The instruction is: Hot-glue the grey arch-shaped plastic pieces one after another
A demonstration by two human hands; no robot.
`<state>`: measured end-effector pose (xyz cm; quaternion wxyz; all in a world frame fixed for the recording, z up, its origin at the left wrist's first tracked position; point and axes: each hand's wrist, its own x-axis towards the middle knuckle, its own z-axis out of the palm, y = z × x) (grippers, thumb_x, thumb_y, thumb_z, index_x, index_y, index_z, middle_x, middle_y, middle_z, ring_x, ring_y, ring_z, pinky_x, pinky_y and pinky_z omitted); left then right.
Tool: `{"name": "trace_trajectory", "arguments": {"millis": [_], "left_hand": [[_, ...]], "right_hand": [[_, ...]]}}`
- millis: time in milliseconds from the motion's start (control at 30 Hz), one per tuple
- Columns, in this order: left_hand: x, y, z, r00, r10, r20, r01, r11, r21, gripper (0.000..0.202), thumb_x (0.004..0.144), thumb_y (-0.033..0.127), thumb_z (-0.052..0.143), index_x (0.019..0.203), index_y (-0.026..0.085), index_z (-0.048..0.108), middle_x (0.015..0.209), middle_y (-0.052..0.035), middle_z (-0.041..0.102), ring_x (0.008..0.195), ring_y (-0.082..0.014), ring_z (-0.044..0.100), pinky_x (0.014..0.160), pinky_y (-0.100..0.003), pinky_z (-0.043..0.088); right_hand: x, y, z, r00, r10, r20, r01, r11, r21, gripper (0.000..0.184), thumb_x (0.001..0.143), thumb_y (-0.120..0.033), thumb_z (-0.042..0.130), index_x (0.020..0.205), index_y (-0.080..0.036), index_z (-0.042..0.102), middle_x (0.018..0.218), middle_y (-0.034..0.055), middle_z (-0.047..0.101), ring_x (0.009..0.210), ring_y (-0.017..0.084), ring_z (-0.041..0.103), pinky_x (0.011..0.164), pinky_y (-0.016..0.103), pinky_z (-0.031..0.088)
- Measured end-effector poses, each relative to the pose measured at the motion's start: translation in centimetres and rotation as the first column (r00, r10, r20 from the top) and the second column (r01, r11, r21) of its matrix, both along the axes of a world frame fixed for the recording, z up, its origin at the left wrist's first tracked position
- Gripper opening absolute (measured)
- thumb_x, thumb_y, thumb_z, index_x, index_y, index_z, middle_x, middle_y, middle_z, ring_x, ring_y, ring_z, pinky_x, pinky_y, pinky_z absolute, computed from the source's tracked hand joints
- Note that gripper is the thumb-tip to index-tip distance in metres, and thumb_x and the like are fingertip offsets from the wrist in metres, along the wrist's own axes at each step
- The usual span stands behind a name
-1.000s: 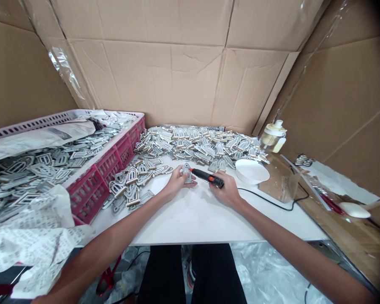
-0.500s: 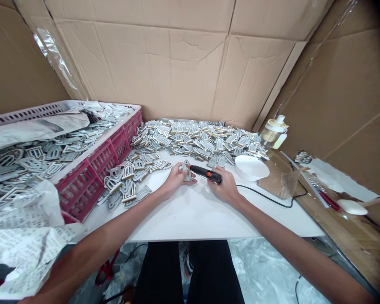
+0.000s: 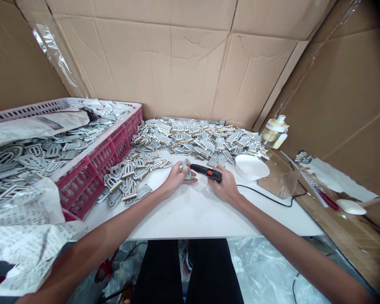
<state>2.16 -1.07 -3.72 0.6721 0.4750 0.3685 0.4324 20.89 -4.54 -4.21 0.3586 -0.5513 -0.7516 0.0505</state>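
Now, left hand (image 3: pixel 177 179): fingers pinch a gray arch-shaped tag (image 3: pixel 186 170) at the middle of the frame, so it stays steady.
Right hand (image 3: pixel 227 184): fingers curl around a black and orange pen tool (image 3: pixel 205 172), with its tip just beside the tag.
Nearby: a heap of tags (image 3: pixel 196 137) lies upper middle, a red plastic crate (image 3: pixel 82 181) left, a white bowl (image 3: pixel 251 166) right.

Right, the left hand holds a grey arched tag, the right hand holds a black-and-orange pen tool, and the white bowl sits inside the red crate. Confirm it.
Wrong: the head view shows the white bowl on the white table, not in the red crate. The left hand with its grey arched tag and the right hand with its black-and-orange pen tool stand.
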Motion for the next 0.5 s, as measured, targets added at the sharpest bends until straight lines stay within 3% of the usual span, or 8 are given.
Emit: {"name": "trace_trajectory", "arguments": {"millis": [233,333,500], "left_hand": [[-0.1,0.3,0.0,1.0,0.009,0.006,-0.009,1.0,-0.016,0.014,0.082,0.02,0.054,0.092,0.016,0.045,0.066,-0.0013,0.063,0.06,-0.015,0.065,0.073,-0.041,0.055],[-0.2,0.3,0.1,1.0,0.004,0.03,-0.003,0.999,-0.054,0.007,0.083,0.014,0.05,0.09,0.014,0.048,0.069,-0.0045,0.064,0.065,-0.016,0.066,0.075,-0.039,0.055],[-0.2,-0.6,0.7,0.986,-0.138,0.09,0.149,0.981,-0.126,0.005,0.083,0.012,0.05,0.086,0.01,0.053,0.08,-0.0111,0.066,0.073,-0.0194,0.068,0.074,-0.035,0.055]], "right_hand": [[-0.1,-0.3,0.0,0.998,-0.046,0.05,0.044,0.998,0.042,0.004,0.07,-0.023,0.052,0.072,-0.02,0.053,0.074,0.001,0.049,0.065,0.015,0.049,0.057,0.026,0.034],[0.0,-0.5,0.0,0.989,-0.114,0.097,0.104,0.99,0.1,0.02,0.067,-0.023,0.055,0.087,-0.021,0.061,0.085,0.0033,0.054,0.071,0.017,0.052,0.058,0.026,0.035],[1.1,0.4,0.3,0.952,-0.286,0.108,0.275,0.955,0.108,0.024,0.069,-0.025,0.054,0.091,-0.021,0.064,0.087,0.0053,0.056,0.075,0.02,0.054,0.058,0.028,0.035]]}}
